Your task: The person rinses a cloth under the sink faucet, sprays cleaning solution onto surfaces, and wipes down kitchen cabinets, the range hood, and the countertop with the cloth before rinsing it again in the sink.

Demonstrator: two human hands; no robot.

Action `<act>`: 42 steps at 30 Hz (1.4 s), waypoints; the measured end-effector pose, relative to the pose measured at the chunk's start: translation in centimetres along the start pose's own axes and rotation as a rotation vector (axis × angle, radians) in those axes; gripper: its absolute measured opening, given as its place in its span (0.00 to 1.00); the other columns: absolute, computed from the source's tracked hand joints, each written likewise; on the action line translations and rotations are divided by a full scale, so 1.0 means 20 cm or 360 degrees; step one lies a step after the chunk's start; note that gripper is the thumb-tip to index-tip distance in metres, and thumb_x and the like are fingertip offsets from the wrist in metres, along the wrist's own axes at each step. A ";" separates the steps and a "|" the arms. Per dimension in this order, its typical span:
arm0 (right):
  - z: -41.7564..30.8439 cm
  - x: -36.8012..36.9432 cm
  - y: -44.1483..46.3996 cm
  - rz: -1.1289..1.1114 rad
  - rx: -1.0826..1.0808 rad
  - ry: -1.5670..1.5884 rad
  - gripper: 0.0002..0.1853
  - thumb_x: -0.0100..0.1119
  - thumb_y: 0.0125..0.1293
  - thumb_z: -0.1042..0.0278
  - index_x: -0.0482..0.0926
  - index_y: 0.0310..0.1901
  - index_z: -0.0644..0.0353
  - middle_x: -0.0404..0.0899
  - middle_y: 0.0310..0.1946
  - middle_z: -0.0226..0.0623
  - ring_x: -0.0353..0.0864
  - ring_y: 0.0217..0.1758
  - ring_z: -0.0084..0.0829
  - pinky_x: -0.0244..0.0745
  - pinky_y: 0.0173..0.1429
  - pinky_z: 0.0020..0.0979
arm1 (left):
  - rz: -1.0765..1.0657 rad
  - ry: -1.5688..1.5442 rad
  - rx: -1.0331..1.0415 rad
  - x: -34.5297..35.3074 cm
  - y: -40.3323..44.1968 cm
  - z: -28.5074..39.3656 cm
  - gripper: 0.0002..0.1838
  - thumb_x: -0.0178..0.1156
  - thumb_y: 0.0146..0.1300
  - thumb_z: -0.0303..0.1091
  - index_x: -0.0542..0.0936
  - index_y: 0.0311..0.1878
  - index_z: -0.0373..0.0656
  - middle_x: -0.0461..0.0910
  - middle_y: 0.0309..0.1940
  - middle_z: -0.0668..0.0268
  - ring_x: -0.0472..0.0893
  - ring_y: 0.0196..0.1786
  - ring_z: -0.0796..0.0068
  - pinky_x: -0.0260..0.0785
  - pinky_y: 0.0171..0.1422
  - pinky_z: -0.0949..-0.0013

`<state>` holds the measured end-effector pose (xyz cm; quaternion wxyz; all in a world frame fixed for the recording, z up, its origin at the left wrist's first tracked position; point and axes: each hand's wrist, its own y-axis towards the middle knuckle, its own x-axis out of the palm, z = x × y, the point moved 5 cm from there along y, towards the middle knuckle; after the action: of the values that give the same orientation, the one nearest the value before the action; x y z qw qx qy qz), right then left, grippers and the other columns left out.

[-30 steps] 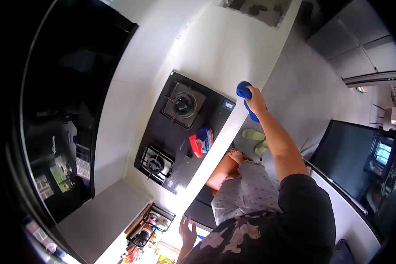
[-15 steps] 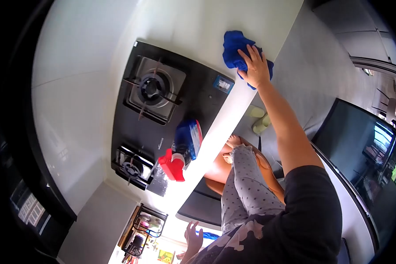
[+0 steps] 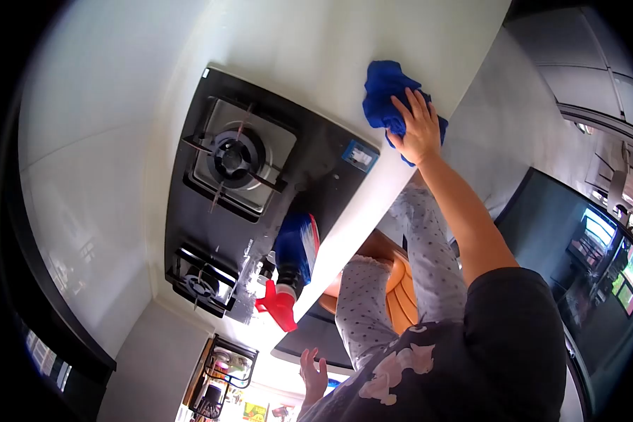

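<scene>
My right hand [image 3: 420, 130] lies over a crumpled blue cloth [image 3: 385, 91] at the counter's front edge. Its palm and fingers hold the cloth against the counter [image 3: 330, 63], and part of the fabric hangs past the edge. Down near my waist, my left hand [image 3: 313, 376] is raised with its fingers apart and nothing in it. A blue spray bottle with a red trigger head [image 3: 278, 307] lies across the front of the black gas stove [image 3: 313, 158], between my two hands.
The stove has a large burner [image 3: 233, 158] and a smaller one [image 3: 200, 281]. White droplets or foam [image 3: 250, 278] show on the glass near the small burner. A black rack [image 3: 225, 369] stands beyond the stove. An orange-brown seat [image 3: 401, 288] is by my legs.
My legs have moved apart, and the feet and green slippers are out of sight. The view has shifted. My right hand stays on the cloth, its fingers closer together.
</scene>
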<state>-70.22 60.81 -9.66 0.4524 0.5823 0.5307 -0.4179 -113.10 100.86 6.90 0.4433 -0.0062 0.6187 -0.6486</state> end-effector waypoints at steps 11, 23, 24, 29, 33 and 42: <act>-0.01 -0.01 0.00 0.0073 -0.0182 0.0080 0.33 0.58 0.48 0.53 0.66 0.59 0.50 0.59 0.62 0.44 0.56 0.65 0.46 0.51 0.64 0.51 | 0.0771 0.0153 -0.0436 0.56 0.07 -0.36 0.17 0.57 0.55 0.33 0.74 0.49 0.41 0.69 0.49 0.56 0.66 0.56 0.55 0.61 0.60 0.55; 0.03 0.00 -0.06 0.0126 -0.0513 0.0154 0.31 0.54 0.55 0.50 0.62 0.61 0.50 0.57 0.63 0.45 0.53 0.66 0.46 0.48 0.65 0.50 | 0.1895 -0.0606 -0.1691 1.81 -0.51 0.36 0.23 0.53 0.62 0.37 0.65 0.59 0.41 0.65 0.57 0.52 0.65 0.60 0.56 0.60 0.61 0.60; 0.03 0.00 -0.06 0.0148 -0.0557 0.0149 0.31 0.53 0.56 0.50 0.62 0.61 0.51 0.57 0.62 0.46 0.54 0.66 0.46 0.48 0.64 0.50 | 0.1999 -0.0795 -0.1680 1.87 -0.56 0.41 0.23 0.54 0.62 0.36 0.65 0.59 0.39 0.65 0.56 0.51 0.65 0.60 0.56 0.60 0.61 0.61; 0.04 0.01 -0.07 0.0115 -0.0561 0.0139 0.31 0.54 0.58 0.49 0.60 0.62 0.49 0.56 0.63 0.44 0.52 0.67 0.44 0.51 0.63 0.51 | 0.2212 -0.0905 -0.1682 1.70 -0.70 0.65 0.21 0.54 0.61 0.33 0.67 0.57 0.37 0.67 0.55 0.53 0.66 0.59 0.58 0.59 0.62 0.61; 0.05 0.03 -0.07 0.0129 -0.0604 0.0133 0.31 0.53 0.58 0.48 0.61 0.62 0.50 0.57 0.63 0.46 0.53 0.66 0.45 0.52 0.61 0.52 | 0.2236 -0.0889 -0.1484 1.67 -0.72 0.73 0.20 0.54 0.60 0.31 0.69 0.56 0.38 0.68 0.55 0.52 0.66 0.60 0.57 0.57 0.62 0.61; 0.07 0.03 -0.08 0.0155 -0.0665 0.0139 0.31 0.54 0.59 0.49 0.61 0.61 0.50 0.57 0.62 0.48 0.55 0.66 0.45 0.54 0.60 0.50 | 0.1825 -0.0523 -0.1829 1.75 -0.70 0.91 0.27 0.60 0.53 0.34 0.67 0.58 0.46 0.62 0.60 0.50 0.63 0.62 0.52 0.55 0.63 0.56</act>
<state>-71.81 59.76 -10.75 0.5594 0.5183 0.5962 -0.2509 -132.11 63.67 3.52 0.7178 -0.0101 0.6883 0.1046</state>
